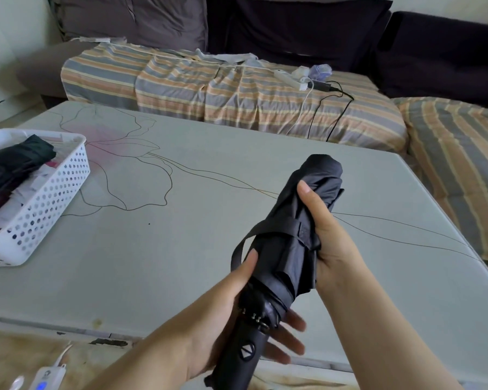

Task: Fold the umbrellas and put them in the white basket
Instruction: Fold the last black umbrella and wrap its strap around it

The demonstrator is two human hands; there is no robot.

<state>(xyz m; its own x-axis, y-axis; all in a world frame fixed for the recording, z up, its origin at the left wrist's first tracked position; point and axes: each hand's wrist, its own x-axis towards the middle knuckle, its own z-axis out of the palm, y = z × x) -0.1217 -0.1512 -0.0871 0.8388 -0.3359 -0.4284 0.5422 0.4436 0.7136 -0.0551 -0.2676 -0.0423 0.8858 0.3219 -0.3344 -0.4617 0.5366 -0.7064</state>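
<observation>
Head view shows the dark folded umbrella (290, 249) held slantwise above the surface (181, 249), between both my hands. Fingers of my right hand (326, 237) curl round its canopy, the thumb lying along the fabric. My left hand (237, 313) cradles the handle end, its fingers (290, 333) loosely spread beneath, thumb against the strap (245, 246). Far left of my fingers sits the white basket (48, 198), with another dark umbrella (14, 161) inside.

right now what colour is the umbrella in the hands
Dark grey, nearly black; the umbrella shows in the head view.
</observation>
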